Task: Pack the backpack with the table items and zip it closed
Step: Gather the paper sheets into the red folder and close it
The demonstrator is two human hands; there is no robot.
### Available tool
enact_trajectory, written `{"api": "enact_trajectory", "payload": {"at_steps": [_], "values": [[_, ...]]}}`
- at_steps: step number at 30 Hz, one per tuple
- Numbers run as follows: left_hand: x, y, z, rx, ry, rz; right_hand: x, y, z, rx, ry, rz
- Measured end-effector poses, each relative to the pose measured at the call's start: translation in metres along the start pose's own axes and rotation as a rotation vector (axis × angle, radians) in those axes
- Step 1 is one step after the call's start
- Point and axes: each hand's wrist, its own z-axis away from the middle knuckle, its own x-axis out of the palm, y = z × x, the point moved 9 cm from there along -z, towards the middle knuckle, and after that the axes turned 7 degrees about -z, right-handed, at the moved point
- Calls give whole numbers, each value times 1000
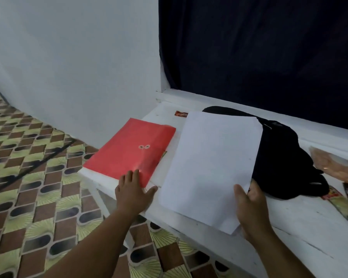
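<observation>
The right hand (247, 205) pinches the near right edge of a white sheet stack (211, 167), thumb on top. The paper looks light and floppy — better carried from beneath. The left hand (134, 187) lies flat, fingers spread, on the red envelope (129, 149) at the table's (289, 221) left end. The black backpack (279, 155) slumps soft by the far edge, partly under the sheets.

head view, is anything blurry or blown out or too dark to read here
Head view: the white paper reads as a flat blank, the black backpack is too dark for detail, the items at the right edge and the floor tiles are smeared, and wide-angle distortion bends the table edge.
</observation>
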Motion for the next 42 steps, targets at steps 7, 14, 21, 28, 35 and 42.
{"api": "enact_trajectory", "payload": {"at_steps": [7,14,21,28,35,42], "values": [[-23,12,1,150,156,-16,6,0,-2,-4,23,-24],[-89,10,-8,101,347,390,3,-8,-13,-47,59,-23],[-165,52,4,170,580,516,-26,-12,-30,-65,150,-74],[-198,151,21,439,672,575,-116,-21,-45,-107,332,-123],[-141,284,60,638,546,572,-268,-23,-45,-164,572,-192],[-63,434,151,881,515,584,-458,-16,-19,-169,791,-268]]}}
